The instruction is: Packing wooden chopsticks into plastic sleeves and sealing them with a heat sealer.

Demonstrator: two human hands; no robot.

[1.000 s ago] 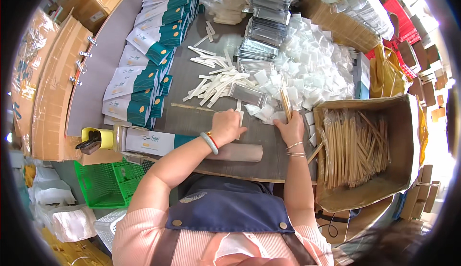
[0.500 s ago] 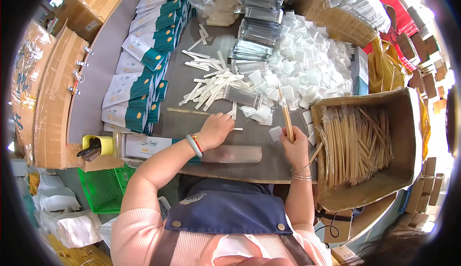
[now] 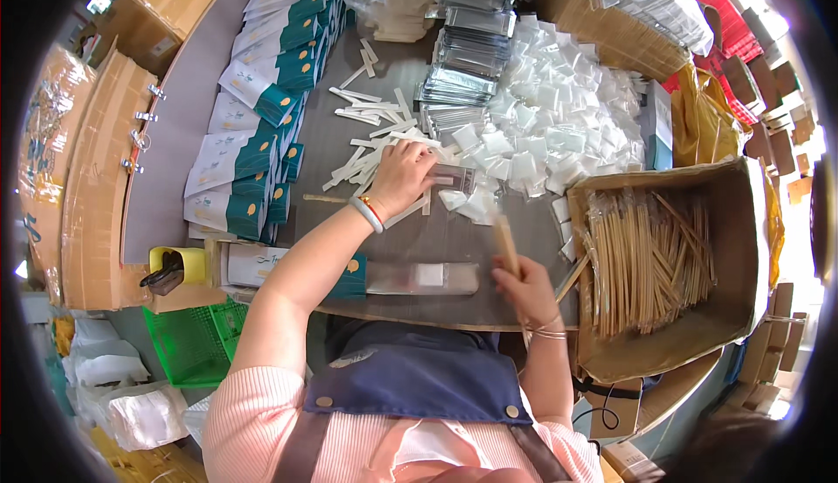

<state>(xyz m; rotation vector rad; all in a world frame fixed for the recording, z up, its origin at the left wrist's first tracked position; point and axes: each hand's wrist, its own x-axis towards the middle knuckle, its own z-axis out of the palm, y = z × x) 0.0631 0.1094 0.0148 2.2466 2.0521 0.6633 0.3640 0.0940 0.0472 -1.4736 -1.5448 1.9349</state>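
Observation:
My left hand (image 3: 405,175) has its fingers curled over the left end of a flat, dark, shiny packet (image 3: 455,178), gripping it at the edge of a pile of white paper strips (image 3: 371,162). Lower right, my right hand (image 3: 525,291) is closed around a pale wooden stick (image 3: 505,240), blurred by motion and pointing up and away. Between my hands and the table's near edge lies a white and teal pouch with a clear end (image 3: 388,279). A small white square packet (image 3: 428,274) shows at that clear part; whether inside or on top, I cannot tell.
A carton of wooden sticks (image 3: 650,260) stands at the right. White square packets (image 3: 567,116) are heaped behind, beside a stack of silvery dark packets (image 3: 471,47). Filled white and teal pouches (image 3: 231,160) line the left. A yellow holder (image 3: 188,263) sits at the near left.
My left hand has moved away from me to the dark packet. The white square packet has gone from beside my right hand to the pouch's clear part. My right hand has lowered with the stick.

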